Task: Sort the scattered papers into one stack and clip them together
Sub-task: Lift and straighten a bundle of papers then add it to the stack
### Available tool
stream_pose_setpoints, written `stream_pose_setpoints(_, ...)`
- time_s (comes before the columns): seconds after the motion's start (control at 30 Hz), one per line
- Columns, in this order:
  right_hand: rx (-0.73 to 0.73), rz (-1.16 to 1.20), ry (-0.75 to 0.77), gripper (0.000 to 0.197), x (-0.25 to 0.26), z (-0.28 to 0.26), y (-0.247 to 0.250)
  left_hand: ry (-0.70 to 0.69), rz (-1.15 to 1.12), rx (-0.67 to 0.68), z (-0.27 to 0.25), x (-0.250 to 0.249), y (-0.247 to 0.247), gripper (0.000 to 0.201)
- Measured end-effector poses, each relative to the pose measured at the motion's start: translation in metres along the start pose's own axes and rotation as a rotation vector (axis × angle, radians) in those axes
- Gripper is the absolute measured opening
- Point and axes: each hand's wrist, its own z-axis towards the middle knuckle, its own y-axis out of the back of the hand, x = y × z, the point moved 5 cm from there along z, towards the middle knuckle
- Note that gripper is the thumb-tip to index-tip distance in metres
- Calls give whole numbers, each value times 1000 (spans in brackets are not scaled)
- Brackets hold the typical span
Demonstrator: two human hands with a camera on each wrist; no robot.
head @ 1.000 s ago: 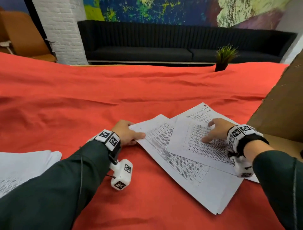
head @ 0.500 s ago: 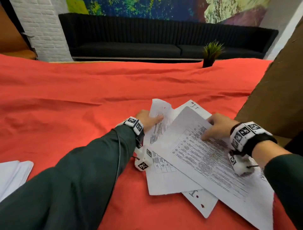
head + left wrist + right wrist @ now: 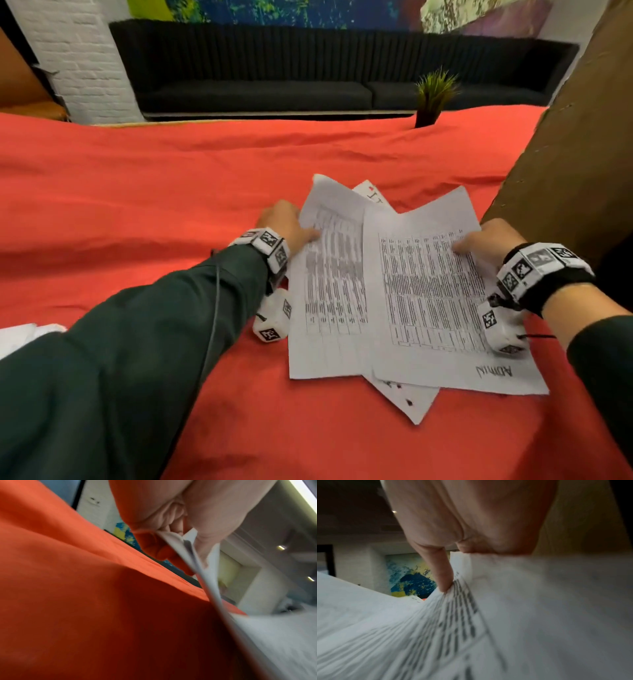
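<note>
Three printed sheets overlap on the red cloth in the head view. My left hand (image 3: pixel 291 228) pinches the left sheet (image 3: pixel 329 291) at its upper left edge, thumb on top; the left wrist view shows the fingers (image 3: pixel 159 550) curled under the paper edge (image 3: pixel 188 555). My right hand (image 3: pixel 486 241) grips the top right sheet (image 3: pixel 431 301) near its right edge, thumb pressed on the print; the thumb (image 3: pixel 442 572) and sheet (image 3: pixel 471 628) fill the right wrist view. A third sheet (image 3: pixel 416 402) lies beneath, its corners poking out. No clip is visible.
More white papers (image 3: pixel 24 337) lie at the left edge of the red cloth (image 3: pixel 137 192). A brown cardboard panel (image 3: pixel 565 164) stands close on the right. A small potted plant (image 3: pixel 433 99) sits at the far edge, with a black sofa (image 3: pixel 274 92) behind.
Both hands have turned and drawn the sheets together; the two upper sheets now lie nearly parallel, side by side. The left sheet's lifted top edge has flattened somewhat.
</note>
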Motion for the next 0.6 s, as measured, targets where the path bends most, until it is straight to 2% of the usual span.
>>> stream_pose_setpoints(0.1,76,-81,8,48,3,-8,-9,58,-52,-100,-5,29,34,44)
stream_pose_setpoints(0.17,90,-104,12,44,6,-13,-16,108,-44,-78,-15,51,49,47)
stream_pose_setpoints(0.27,53,-118,19,21,11,-30,-22,189,59,71,-44,83,63,51)
stream_pose_setpoints(0.37,90,-234,46,24,19,-45,-36,206,72,320,-79,109,73,51)
stream_pose_setpoints(0.4,128,-297,63,27,24,-51,-42,199,89,379,-90,116,76,61)
stream_pose_setpoints(0.47,197,-376,81,40,29,-55,-54,193,74,400,-102,137,81,74)
stream_pose_setpoints(0.6,215,-378,69,44,39,-58,-59,224,-82,309,-129,154,85,28)
